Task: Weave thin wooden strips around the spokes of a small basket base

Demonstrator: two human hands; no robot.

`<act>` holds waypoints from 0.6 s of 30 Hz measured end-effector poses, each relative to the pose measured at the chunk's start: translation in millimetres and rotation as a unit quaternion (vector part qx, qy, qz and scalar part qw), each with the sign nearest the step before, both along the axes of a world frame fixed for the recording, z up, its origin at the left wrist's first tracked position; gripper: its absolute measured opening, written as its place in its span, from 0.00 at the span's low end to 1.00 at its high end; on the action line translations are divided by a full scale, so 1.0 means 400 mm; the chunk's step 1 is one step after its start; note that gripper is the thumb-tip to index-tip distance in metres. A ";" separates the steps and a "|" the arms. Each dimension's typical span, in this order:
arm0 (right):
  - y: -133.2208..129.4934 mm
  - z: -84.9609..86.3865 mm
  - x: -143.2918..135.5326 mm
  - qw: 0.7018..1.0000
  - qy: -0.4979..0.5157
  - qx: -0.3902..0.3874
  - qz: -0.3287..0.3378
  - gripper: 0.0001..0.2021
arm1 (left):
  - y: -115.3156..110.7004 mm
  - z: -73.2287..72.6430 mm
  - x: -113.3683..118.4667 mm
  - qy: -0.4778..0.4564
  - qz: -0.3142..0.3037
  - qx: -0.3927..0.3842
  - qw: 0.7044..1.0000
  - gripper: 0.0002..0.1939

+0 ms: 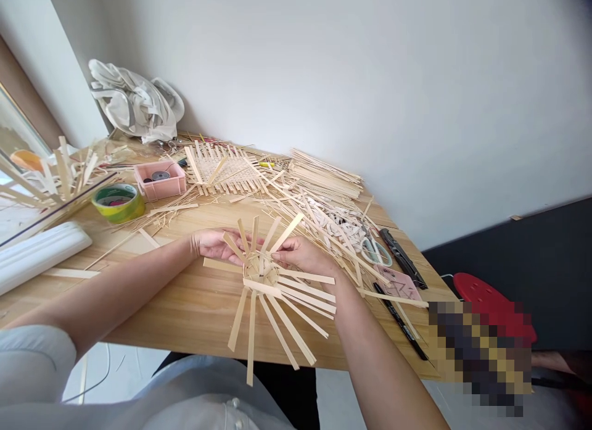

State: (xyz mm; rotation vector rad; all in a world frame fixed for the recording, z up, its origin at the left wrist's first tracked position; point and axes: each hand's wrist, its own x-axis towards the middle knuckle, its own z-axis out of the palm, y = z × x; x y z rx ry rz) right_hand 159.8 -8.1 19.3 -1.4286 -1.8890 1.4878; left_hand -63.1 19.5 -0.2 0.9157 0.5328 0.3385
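A round woven bamboo piece [253, 271] hangs over the near part of the table, with flat strips fanning out from its small woven centre on all sides. My left hand [217, 243] holds it from the left, palm turned up, its fingertips partly hidden behind the upper strips. On the other side, my right hand [305, 255] pinches the upper right rim of the centre between thumb and fingers. One short strip [261, 287] lies across the lower edge of the centre.
On the wooden table [185, 300] lie a flat woven mat [226, 171], a strip stack [324, 174], a pink box [161, 182], tape [118, 203], scissors [377, 251], a black pen [400, 322] and loose strips. A red stool [490, 300] stands right.
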 end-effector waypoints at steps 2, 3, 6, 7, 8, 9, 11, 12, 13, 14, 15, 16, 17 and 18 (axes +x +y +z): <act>-0.003 0.004 -0.005 1.000 -0.017 0.003 -0.001 0.12 | 0.004 0.007 0.010 0.024 0.002 0.027 0.999 0.17; -0.005 0.007 -0.007 1.000 -0.028 0.001 -0.002 0.12 | 0.006 0.014 0.015 0.037 -0.004 0.043 0.998 0.16; -0.011 0.013 -0.012 0.999 -0.044 -0.006 -0.005 0.11 | 0.011 0.042 0.029 0.074 -0.018 0.082 0.994 0.18; -0.012 0.014 -0.013 0.999 -0.047 -0.006 -0.005 0.11 | 0.011 0.052 0.032 0.083 -0.015 0.087 0.993 0.18; -0.012 0.015 -0.013 0.999 -0.048 -0.006 -0.005 0.10 | 0.011 0.059 0.034 0.088 -0.012 0.088 0.992 0.18; -0.011 0.015 -0.012 0.999 -0.047 -0.005 -0.003 0.10 | 0.011 0.064 0.035 0.089 -0.010 0.087 0.992 0.17; -0.009 0.012 -0.010 0.999 -0.044 -0.005 0.005 0.10 | 0.011 0.064 0.037 0.084 -0.013 0.088 0.993 0.16; -0.008 0.009 -0.009 0.999 -0.041 -0.006 0.009 0.10 | 0.010 0.059 0.038 0.081 -0.014 0.092 0.992 0.15; -0.007 0.006 -0.008 0.999 -0.037 -0.006 0.015 0.11 | 0.010 0.052 0.039 0.079 -0.012 0.097 0.992 0.15; -0.006 0.003 -0.008 0.999 -0.033 -0.006 0.019 0.11 | 0.010 0.043 0.039 0.078 -0.007 0.103 0.992 0.14; -0.005 -0.001 -0.008 0.999 -0.032 -0.005 0.022 0.11 | 0.011 0.035 0.040 0.079 -0.003 0.108 0.991 0.13; -0.004 -0.005 -0.008 0.999 -0.033 -0.004 0.024 0.11 | 0.012 0.027 0.041 0.079 -0.004 0.110 0.991 0.12; -0.003 -0.008 -0.008 0.999 -0.037 -0.002 0.024 0.11 | 0.013 0.021 0.043 0.078 -0.013 0.108 0.991 0.11; -0.003 -0.011 -0.010 0.999 -0.041 0.001 0.025 0.11 | 0.016 0.017 0.044 0.075 -0.022 0.107 0.991 0.10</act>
